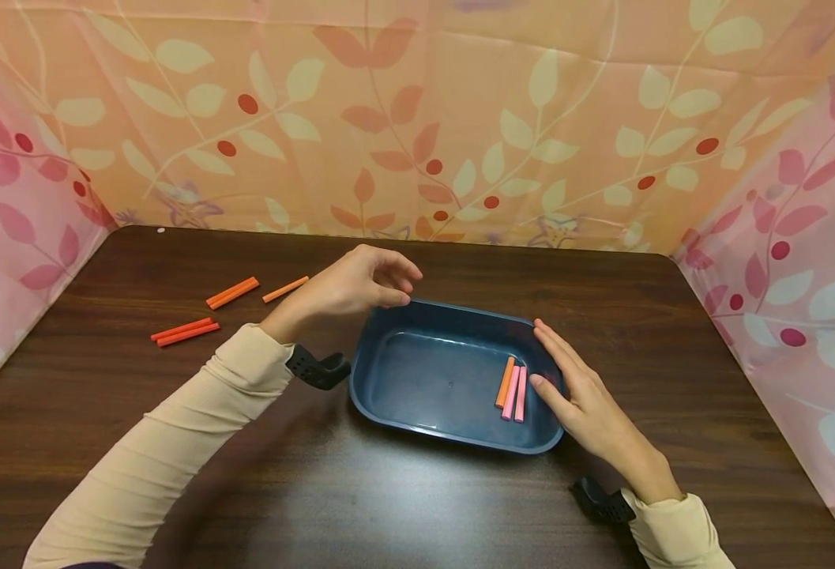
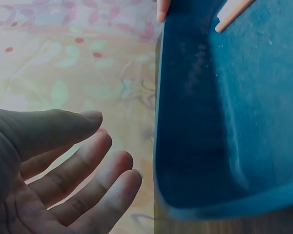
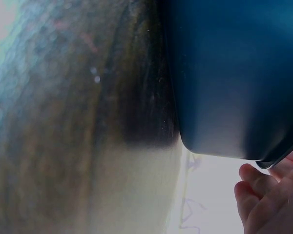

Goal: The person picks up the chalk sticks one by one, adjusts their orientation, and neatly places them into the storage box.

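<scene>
A dark blue plastic tub (image 1: 424, 379) stands on the table. One orange stick (image 1: 505, 382) and two pink sticks (image 1: 515, 393) lie side by side in its right end. My right hand (image 1: 591, 407) holds the tub's right side, thumb over the inner edge and fingers along the outside of the rim. Bent fingers (image 3: 254, 190) show beside the lip in the right wrist view. Above the back left corner is my left hand (image 1: 367, 280), its fingers loosely curved and holding nothing. The left wrist view shows its thumb (image 2: 63, 126) beside the tub wall (image 2: 185, 122).
At the left of the brown table (image 1: 261, 442) lie two red sticks (image 1: 186, 331) and a pair of orange sticks (image 1: 233, 293). A single orange stick (image 1: 285, 289) is near my left wrist. Leaf-patterned cloth (image 1: 417, 118) hangs behind the table and on both sides.
</scene>
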`<act>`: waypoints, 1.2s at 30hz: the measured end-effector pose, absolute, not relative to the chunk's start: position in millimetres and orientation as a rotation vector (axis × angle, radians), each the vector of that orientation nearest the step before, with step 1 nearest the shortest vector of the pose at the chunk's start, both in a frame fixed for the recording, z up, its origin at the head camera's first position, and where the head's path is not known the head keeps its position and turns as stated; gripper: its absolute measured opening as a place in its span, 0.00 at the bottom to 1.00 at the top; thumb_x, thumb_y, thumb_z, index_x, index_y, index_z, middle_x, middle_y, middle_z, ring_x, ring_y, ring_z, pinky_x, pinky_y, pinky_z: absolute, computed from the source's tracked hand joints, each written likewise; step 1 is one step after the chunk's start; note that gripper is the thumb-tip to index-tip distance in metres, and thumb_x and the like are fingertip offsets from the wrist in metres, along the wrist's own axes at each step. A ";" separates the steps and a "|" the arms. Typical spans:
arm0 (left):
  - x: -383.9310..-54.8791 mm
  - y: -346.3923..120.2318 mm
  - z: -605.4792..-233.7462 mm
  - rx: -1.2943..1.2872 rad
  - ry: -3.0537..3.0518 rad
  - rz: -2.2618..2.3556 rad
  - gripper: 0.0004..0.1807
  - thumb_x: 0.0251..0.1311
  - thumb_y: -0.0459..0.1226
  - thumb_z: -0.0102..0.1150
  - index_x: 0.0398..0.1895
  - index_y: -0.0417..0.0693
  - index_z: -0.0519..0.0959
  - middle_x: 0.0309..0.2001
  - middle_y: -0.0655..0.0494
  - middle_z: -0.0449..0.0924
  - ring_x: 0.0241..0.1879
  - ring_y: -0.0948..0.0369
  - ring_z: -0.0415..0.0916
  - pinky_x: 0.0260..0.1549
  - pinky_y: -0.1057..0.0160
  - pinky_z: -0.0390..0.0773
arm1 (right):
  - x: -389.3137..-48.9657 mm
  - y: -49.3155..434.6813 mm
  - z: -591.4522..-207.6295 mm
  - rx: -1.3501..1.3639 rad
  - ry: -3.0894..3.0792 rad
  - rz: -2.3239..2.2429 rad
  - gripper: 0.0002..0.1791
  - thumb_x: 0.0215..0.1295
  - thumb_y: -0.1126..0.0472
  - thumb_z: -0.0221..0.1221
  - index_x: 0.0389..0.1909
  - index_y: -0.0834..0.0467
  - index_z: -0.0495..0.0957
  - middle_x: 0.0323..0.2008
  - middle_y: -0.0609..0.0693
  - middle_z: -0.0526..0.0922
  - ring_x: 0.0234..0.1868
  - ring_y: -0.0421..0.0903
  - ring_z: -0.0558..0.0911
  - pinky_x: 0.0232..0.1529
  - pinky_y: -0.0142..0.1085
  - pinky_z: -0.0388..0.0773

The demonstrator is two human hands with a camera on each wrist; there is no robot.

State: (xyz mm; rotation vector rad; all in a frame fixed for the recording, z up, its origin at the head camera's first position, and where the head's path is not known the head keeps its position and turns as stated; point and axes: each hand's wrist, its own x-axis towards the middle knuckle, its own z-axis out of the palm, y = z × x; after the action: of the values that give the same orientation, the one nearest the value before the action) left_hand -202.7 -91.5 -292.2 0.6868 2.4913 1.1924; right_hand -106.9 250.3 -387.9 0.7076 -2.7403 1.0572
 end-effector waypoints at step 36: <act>-221.3 -168.6 -326.0 0.528 2.836 0.962 0.20 0.62 0.29 0.61 0.58 0.38 0.77 0.49 0.35 0.82 0.50 0.44 0.81 0.50 0.46 0.77 | -106.1 249.5 -388.2 0.703 -2.739 1.074 0.39 0.68 0.66 0.59 0.77 0.55 0.54 0.78 0.53 0.56 0.78 0.46 0.56 0.68 0.13 0.45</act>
State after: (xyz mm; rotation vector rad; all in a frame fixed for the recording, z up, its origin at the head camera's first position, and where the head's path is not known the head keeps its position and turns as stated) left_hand -221.3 -168.6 -326.0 0.5280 2.8356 0.9618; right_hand -106.1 249.5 -388.2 0.7033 -2.7389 1.0742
